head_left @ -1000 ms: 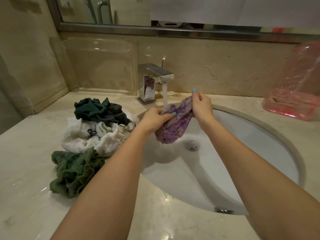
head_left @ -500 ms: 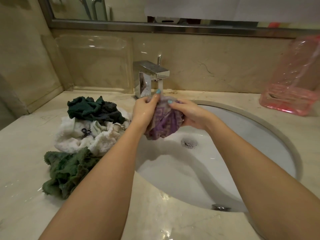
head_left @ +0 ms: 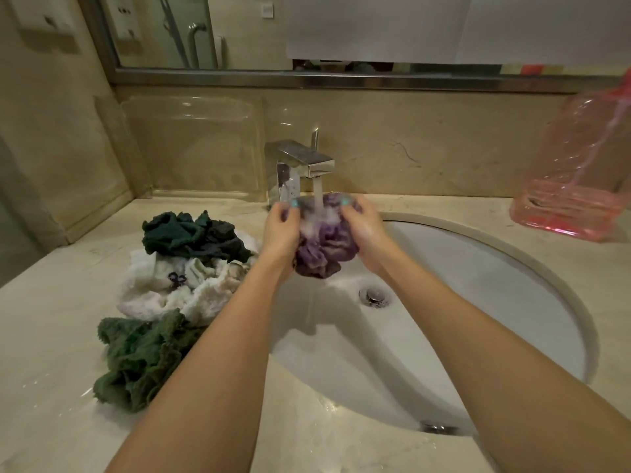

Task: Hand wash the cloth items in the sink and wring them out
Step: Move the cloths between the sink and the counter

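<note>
A bunched purple cloth (head_left: 324, 249) hangs over the white sink (head_left: 495, 285), right under the running water of the chrome faucet (head_left: 302, 165). My left hand (head_left: 281, 230) grips its left side and my right hand (head_left: 363, 228) grips its right side, fingers curled round the fabric. The stream lands on the top of the cloth between my hands. On the counter to the left lies a pile: a dark green cloth (head_left: 191, 233), a white cloth (head_left: 170, 291) and an olive green cloth (head_left: 140, 356).
A pink transparent plastic container (head_left: 577, 186) stands at the back right on the wet marble counter (head_left: 51, 336). The drain (head_left: 374, 296) sits in the middle of the basin. A clear plastic holder (head_left: 191, 148) leans on the back wall below the mirror (head_left: 205, 32).
The purple cloth went from stretched between my hands to bunched into a ball. Both hands have closed in on it and hold it directly under the stream.
</note>
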